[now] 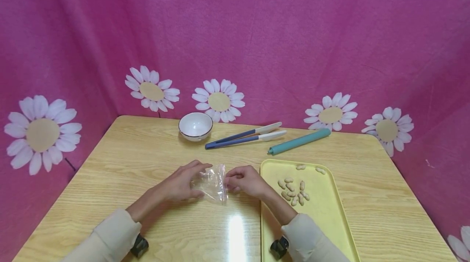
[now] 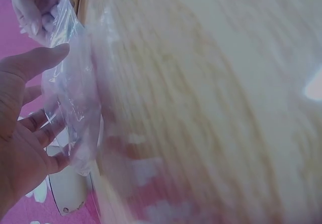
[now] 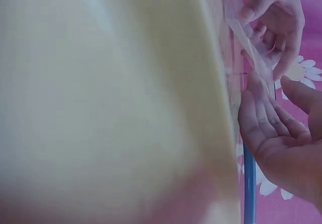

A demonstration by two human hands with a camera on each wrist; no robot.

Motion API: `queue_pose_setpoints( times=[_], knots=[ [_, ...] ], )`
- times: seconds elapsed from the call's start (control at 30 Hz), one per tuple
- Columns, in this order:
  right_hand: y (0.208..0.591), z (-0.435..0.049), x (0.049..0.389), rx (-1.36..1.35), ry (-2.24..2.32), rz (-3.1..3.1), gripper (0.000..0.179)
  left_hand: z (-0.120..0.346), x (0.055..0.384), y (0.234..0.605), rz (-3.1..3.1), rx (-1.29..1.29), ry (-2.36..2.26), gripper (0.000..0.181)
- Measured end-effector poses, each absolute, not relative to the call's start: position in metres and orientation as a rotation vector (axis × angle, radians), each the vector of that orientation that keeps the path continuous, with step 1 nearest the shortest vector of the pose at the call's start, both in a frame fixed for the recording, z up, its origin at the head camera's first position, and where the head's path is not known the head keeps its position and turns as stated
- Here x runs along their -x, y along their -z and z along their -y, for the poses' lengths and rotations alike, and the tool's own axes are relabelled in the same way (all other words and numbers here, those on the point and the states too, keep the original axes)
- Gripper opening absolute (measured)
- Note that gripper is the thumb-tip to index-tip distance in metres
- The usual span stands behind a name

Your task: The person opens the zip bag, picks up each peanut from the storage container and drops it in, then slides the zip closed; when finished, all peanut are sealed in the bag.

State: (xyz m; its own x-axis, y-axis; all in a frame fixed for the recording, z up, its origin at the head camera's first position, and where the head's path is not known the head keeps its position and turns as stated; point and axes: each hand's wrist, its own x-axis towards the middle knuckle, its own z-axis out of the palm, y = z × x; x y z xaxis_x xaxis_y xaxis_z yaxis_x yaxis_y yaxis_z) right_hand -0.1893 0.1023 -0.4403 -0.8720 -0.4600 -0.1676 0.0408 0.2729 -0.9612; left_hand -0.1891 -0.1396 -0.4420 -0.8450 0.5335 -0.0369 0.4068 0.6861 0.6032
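Note:
A clear zip-lock bag (image 1: 211, 184) is between my two hands above the table, its zip strip toward the right. My left hand (image 1: 183, 182) holds it from the left, thumb on one side and curved fingers on the other, as the left wrist view shows. My right hand (image 1: 246, 180) is at the zip end. In the right wrist view, the right hand's fingers (image 3: 266, 118) are fairly straight and touch the bag's edge, with the thumb apart from them. Whether the bag's mouth is parted cannot be seen.
A yellow tray (image 1: 327, 229) with several peanuts (image 1: 290, 187) lies under my right forearm. Along the back are a white bowl (image 1: 196, 125), blue tongs (image 1: 235, 139) with pale tips and a green rod-like thing (image 1: 299, 141). A pink flowered cloth (image 1: 257, 41) hangs behind.

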Motion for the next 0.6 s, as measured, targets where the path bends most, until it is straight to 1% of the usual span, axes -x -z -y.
queue_pose_setpoints(
  times=[0.6],
  knots=[
    [0.4453,-0.1047,0.1916,0.29,1.696,-1.998,0.025,0.1401,0.187,0.4398,-2.666,-0.779,-0.947,0.072]
  ],
)
